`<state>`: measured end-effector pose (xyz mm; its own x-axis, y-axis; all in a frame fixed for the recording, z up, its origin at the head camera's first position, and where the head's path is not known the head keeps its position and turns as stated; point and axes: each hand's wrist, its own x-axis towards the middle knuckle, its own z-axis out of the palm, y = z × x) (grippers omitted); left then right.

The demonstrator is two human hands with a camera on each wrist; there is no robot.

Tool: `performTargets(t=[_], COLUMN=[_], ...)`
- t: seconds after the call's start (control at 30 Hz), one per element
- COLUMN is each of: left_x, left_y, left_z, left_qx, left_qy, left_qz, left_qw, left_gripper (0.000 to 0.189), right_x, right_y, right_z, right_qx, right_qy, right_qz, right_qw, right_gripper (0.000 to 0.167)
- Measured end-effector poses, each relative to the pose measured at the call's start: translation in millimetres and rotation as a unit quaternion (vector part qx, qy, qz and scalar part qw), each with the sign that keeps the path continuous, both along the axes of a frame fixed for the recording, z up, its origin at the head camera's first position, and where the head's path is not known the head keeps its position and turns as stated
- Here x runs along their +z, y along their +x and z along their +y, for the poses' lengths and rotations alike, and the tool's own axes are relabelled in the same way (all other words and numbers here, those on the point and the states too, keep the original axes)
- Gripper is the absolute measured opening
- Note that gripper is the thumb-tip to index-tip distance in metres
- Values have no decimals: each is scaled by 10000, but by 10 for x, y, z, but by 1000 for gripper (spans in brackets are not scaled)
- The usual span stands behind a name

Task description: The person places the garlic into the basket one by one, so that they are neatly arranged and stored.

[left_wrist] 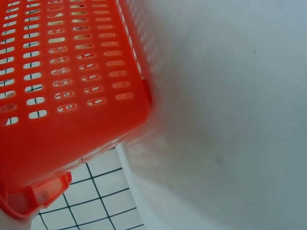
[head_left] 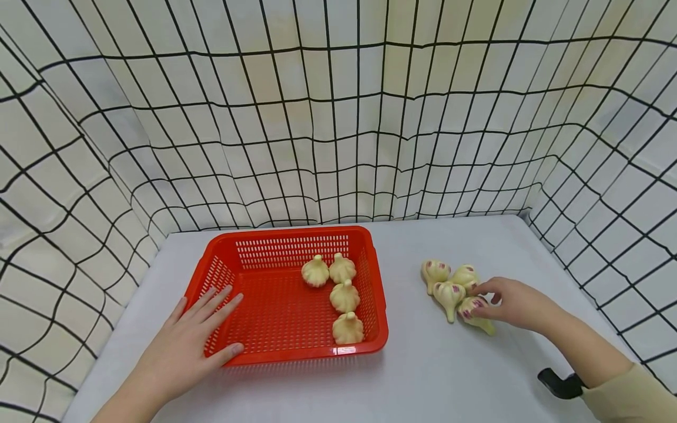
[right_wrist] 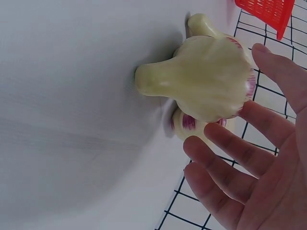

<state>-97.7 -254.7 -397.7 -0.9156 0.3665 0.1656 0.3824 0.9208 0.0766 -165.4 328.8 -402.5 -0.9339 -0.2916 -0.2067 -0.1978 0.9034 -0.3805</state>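
Note:
My left hand [head_left: 182, 346] lies with spread fingers over the left side of a red plastic basket [head_left: 296, 354], its thumb by the front rim. In the left wrist view, the slotted basket wall [left_wrist: 62, 96] fills the upper left. At the right, my right hand [head_left: 515, 302] reaches around a purple-marked garlic bulb [head_left: 474, 310] on the table. The right wrist view shows that bulb [right_wrist: 206, 79] with its stem pointing left; the right index fingertip meets its edge, the thumb is close beside it, and the other fingers are loosely bent. Other purple-marked bulbs [head_left: 448, 294] lie against it.
Several plain cream garlic bulbs [head_left: 345, 296] sit along the right side inside the basket. A white cloth [head_left: 418, 376] covers the table. Black netting [head_left: 338, 123] over white sheeting encloses the back and sides. A black strap end [head_left: 560, 385] sticks out by the right sleeve.

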Motion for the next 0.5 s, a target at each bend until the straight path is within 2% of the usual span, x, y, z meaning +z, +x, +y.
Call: performTargets(t=[0.2, 0.5], left_x=[-1, 7], left_y=[8, 7], left_z=[3, 6], left_qx=[-4, 18], left_qy=[15, 23], left_qz=[15, 2], left_qw=[10000, 10000], left_gripper=[84, 83], right_x=[-39, -86], right_y=[-1, 23], right_z=[-18, -30], right_qx=[-9, 40], right_qy=[-183, -403], right_qz=[-277, -541], right_qw=[9994, 9977], right_gripper=[58, 50])
